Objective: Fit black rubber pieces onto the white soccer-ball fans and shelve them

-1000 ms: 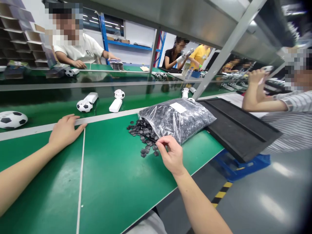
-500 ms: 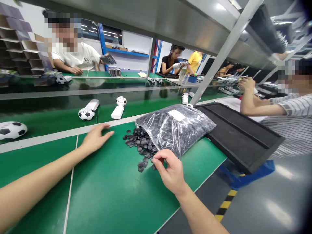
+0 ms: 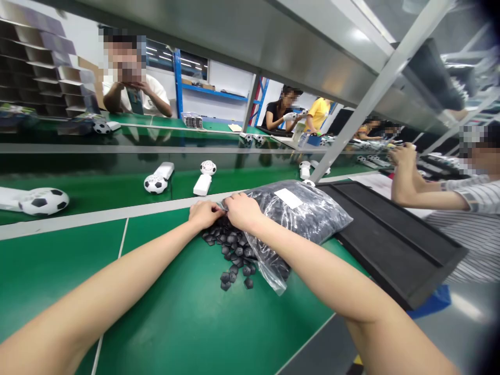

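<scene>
A clear plastic bag (image 3: 312,213) full of small black pieces lies on the green worktop, a white label on its top. Its mouth faces left, and loose black five-sided pieces (image 3: 234,250) spread out from it. My left hand (image 3: 205,214) is closed at the far corner of the bag's mouth, fingertips pinched together. Right beside it, my right hand (image 3: 244,211) is also closed on the bag's edge, its fingertips nearly meeting the left ones. The hands partly hide the film between them and some of the pieces.
Beyond the worktop's pale edge, white devices with football-patterned heads (image 3: 156,182) lie on a green conveyor. A black tray (image 3: 394,234) stands at the right, near a co-worker in a striped shirt (image 3: 457,198). A slanted metal post (image 3: 363,120) rises behind the bag.
My left hand has moved right and my right hand up and left; they now meet at the bag's mouth. The bag's near flap lies further forward. A co-worker opposite has raised both hands.
</scene>
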Motion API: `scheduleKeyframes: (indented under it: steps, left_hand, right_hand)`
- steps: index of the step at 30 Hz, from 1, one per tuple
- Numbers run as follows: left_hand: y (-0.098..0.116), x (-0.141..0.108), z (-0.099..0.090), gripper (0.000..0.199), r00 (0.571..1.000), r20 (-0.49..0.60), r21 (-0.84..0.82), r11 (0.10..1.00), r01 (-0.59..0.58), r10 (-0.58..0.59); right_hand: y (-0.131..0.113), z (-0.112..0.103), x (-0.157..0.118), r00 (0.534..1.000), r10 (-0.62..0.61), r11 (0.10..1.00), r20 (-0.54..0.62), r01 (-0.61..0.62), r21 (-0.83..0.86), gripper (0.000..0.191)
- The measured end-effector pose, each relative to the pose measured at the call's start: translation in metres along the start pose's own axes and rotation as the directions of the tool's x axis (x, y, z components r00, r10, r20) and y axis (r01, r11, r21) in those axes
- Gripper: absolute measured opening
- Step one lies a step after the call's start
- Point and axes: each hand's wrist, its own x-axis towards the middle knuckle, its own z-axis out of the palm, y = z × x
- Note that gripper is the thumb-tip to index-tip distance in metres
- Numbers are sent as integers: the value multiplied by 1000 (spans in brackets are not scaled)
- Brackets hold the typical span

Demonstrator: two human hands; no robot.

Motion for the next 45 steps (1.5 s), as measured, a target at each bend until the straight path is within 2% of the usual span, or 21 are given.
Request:
scheduleKeyframes:
  steps: [5, 9, 13, 17, 22, 25, 27, 29, 32, 35, 37, 40, 45]
  left_hand:
    - [1, -2, -1, 24, 999, 32, 18, 1000, -4, 4]
    - [2, -1, -1, 24, 999, 49, 26, 1000, 8, -9]
    - [2, 1, 0, 24, 998, 57, 37, 999, 35, -37]
    - [2, 3, 3, 24, 996, 55, 52, 997, 63, -66]
    - [-1, 4, 1, 22, 999, 36, 39, 999, 34, -35]
    - [-4, -4, -6, 18, 999, -17, -8, 999, -37, 37]
    - [-5, -19, -12, 23, 992, -103, -28, 997, -69, 66]
    - [-1, -39, -17, 23, 982, -160, -35, 994, -107, 100]
    - [15, -74, -18, 14, 957, -97, -32, 960, -277, 273]
    - [37, -101, -10, 13, 895, 46, -26, 896, -444, 445]
    - [50, -110, -3, 18, 879, 113, -27, 886, -463, 462]
    - [63, -113, 6, 20, 886, 156, -41, 899, -435, 436]
    - [65, -112, 10, 15, 910, 150, -52, 922, -383, 386]
  right_hand:
    - [-10, 1, 8, 998, 2, 999, 66, 1, -48, 20]
    - [-2, -1, 10, 996, 15, 999, 87, -11, -44, 17]
    - [18, -2, 9, 996, 90, 996, 18, -89, -22, 21]
    - [38, -3, 6, 974, 213, 977, -73, -211, 40, 22]
    - [48, -9, -8, 966, 244, 964, -85, -233, 130, 17]
    - [50, -22, -31, 984, 165, 968, -74, -147, 202, 18]
    - [49, -32, -52, 997, 20, 971, -80, 0, 241, 15]
    - [46, -39, -74, 987, -154, 960, -50, 162, 228, 23]
    - [35, -42, -97, 943, -326, 943, 69, 319, 91, 33]
    - [24, -37, -104, 919, -360, 919, 164, 379, -109, 25]
    - [22, -34, -104, 920, -344, 906, 186, 377, -192, 21]
    - [23, -35, -103, 913, -363, 891, 189, 399, -217, 20]
    - [28, -36, -107, 897, -383, 892, 222, 422, -165, 18]
